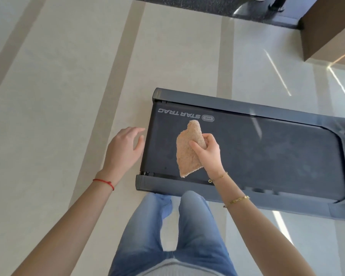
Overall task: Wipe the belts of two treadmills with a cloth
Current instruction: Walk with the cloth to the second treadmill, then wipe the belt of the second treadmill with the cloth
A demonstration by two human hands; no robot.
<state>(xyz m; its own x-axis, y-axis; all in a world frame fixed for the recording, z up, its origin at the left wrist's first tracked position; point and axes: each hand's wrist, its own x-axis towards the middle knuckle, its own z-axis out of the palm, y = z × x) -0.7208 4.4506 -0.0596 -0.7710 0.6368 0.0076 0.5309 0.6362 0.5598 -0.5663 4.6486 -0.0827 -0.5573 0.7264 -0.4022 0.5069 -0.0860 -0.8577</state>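
Cloth (188, 150), tan and hanging, is pinched by the right hand (207, 151) above the treadmill belt (267, 152) near its rear edge. Beyond that edge, the left hand (124, 148) is held over bare floor (58, 96), fingers (136, 134) relaxed apart.

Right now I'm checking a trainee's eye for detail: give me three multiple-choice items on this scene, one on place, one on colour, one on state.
1. Where is the cloth?
A. Held over the treadmill belt
B. Lying on the floor
C. Draped over a knee

2. What colour is the cloth?
A. Blue
B. Peach-tan
C. White

3. What is the left hand doing?
A. Gripping the cloth
B. Pressing the belt
C. Open, holding nothing

Answers: 1 A, the right hand grips it above the belt's end; 2 B, its pile looks peach-tan; 3 C, its fingers are spread beside the treadmill's end.
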